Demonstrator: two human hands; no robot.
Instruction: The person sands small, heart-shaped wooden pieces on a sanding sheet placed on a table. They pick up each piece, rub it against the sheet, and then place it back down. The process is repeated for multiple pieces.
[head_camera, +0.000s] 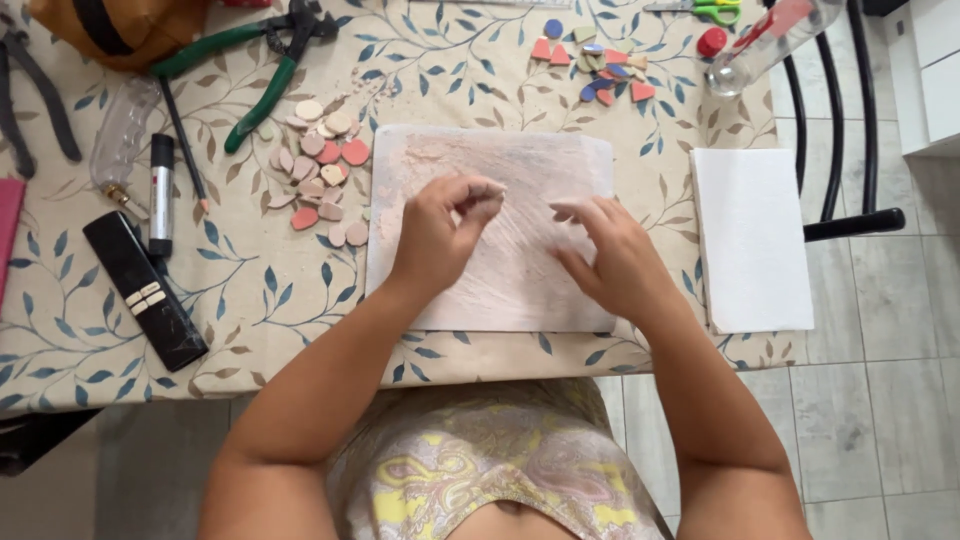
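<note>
home craft table | leaf-print tablecloth (300, 290) | tiled floor (880, 400) (pliers (262, 62) nearby)

Whatever the left hand (440, 235) pinches over the sheet (520, 270) is too small to tell; left of it, the edge cuts the pliers (35, 95).

From my remote seat: both arms bare to the shoulder; no sleeves, rings or watch that I can see; a sleeveless paisley dress in yellow, lilac and cream.

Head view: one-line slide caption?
Left hand and right hand work over a dusty pink-white sheet on a leaf-print tablecloth, pink tiles to its left, green pliers beyond.
</note>
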